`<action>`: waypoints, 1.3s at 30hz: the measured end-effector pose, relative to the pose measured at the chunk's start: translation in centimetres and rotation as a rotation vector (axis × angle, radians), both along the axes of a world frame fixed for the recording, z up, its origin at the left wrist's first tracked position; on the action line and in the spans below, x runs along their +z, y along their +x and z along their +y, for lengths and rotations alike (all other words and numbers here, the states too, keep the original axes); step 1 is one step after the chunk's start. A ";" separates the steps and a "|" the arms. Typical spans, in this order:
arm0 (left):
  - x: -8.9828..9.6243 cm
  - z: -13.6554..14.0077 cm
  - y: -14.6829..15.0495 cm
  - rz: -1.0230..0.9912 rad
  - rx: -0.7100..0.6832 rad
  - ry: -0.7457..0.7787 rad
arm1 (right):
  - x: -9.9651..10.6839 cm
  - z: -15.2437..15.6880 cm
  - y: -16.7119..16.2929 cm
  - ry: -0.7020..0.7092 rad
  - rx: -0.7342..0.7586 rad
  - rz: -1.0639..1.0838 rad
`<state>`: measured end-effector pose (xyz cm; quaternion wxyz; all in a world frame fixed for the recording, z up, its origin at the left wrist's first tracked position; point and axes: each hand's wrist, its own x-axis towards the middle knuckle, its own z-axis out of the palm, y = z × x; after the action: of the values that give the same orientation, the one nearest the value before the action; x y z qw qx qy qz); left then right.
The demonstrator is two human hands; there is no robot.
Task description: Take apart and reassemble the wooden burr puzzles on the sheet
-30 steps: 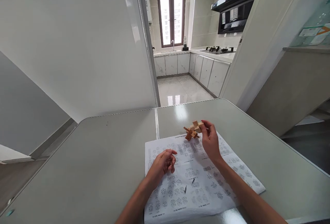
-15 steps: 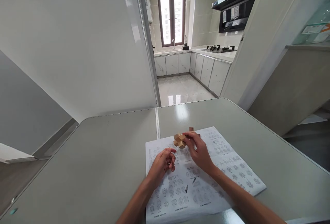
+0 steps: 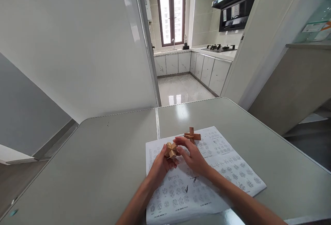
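Observation:
A light wooden burr puzzle (image 3: 171, 150) is held between my two hands, above the printed sheet. My left hand (image 3: 161, 163) grips it from the left, thumb on its near side and fingers curled beneath. From the right, my right hand (image 3: 190, 155) has its fingertips on the same puzzle. Behind my right hand lies a darker, reddish-brown wooden puzzle (image 3: 196, 136) with crossing bars, partly covered by that hand. Under both hands spreads the large paper sheet (image 3: 178, 202), printed with rows of small puzzle diagrams and bearing a couple of dark check marks.
The grey-green table (image 3: 108, 169) has a pale seam (image 3: 157, 123) running away from me. A white wall panel (image 3: 103, 52) stands beyond its left part. Through a doorway appear kitchen cabinets (image 3: 204, 68) and a gas hob (image 3: 221, 48).
My right hand has brought the light puzzle down and left to my left hand, which has closed on it. The darker puzzle behind is now more exposed.

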<state>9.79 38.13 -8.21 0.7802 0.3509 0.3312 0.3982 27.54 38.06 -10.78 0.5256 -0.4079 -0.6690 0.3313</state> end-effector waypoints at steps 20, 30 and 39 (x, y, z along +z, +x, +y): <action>0.1 -0.2 -0.5 0.154 0.147 0.259 | 0.6 0.3 -0.1 -0.001 -0.070 0.019; 1.3 -0.7 -0.6 0.112 0.102 0.331 | 1.6 0.4 0.4 -0.386 0.407 0.248; 1.6 -0.9 -0.3 0.118 0.025 0.377 | 2.2 0.6 1.1 -0.513 0.590 0.340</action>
<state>9.45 37.20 -6.61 0.6748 0.5093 0.3003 0.4417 28.64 38.61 -8.60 0.3925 -0.2563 -0.5567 0.6858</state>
